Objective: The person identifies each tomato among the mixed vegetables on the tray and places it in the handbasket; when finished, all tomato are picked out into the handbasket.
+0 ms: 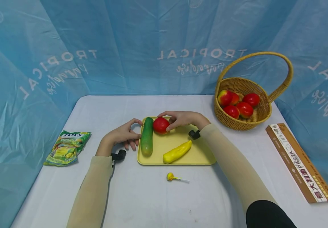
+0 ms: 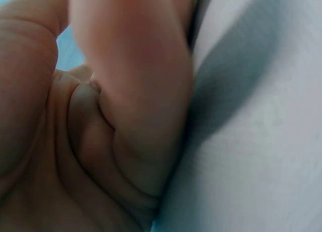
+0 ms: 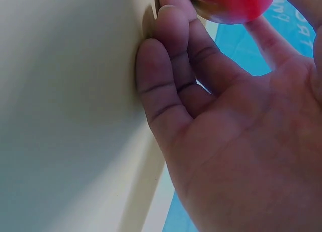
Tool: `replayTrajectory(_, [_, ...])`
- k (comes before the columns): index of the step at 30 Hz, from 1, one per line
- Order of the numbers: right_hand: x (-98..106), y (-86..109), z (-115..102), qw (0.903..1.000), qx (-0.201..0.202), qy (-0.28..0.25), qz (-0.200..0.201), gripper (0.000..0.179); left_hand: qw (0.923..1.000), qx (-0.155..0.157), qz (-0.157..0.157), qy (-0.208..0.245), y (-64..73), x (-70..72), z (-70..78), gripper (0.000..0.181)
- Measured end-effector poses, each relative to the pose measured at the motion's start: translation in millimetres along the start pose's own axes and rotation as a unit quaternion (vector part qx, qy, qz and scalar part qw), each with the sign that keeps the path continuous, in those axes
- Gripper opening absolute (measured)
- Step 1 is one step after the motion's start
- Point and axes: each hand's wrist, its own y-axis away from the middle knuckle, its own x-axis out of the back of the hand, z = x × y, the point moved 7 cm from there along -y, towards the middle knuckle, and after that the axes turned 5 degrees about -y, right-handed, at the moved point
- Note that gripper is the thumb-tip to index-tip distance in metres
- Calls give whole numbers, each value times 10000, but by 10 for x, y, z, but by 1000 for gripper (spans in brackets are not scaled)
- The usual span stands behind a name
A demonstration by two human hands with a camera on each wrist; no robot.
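Observation:
A red apple (image 1: 161, 125) sits at the back of the yellow tray (image 1: 181, 131), between the thumb and fingers of my right hand (image 1: 182, 119). In the right wrist view the apple (image 3: 234, 3) shows at the top, and the other fingers of that right hand (image 3: 221, 101) lie against the tray. Left of the apple lies a green cucumber (image 1: 147, 137), lengthwise along the tray's left rim. Loosely curved, my left hand (image 1: 122, 134) has its index fingertip and thumb right at that rim, beside the cucumber. The left wrist view shows only fingers (image 2: 136, 81) and palm close to the white cloth.
A yellow banana-like pepper (image 1: 177, 152) lies on the tray's front part. In front of the tray is a yellow lollipop (image 1: 171, 177). A wicker basket (image 1: 239, 125) with several apples stands back right, a long pasta box (image 1: 300, 163) right, a green snack packet (image 1: 67, 148) left.

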Motion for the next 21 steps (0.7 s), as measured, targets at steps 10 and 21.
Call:
replayTrajectory(10, [35,5,39,9999,-54,1,132,71,10000,-7,22,-49,-1,0,2,57])
replayTrajectory(21, [64,71,52,9995,-46,-187,265,70,10000,4,42,-60,10,3,8,57])
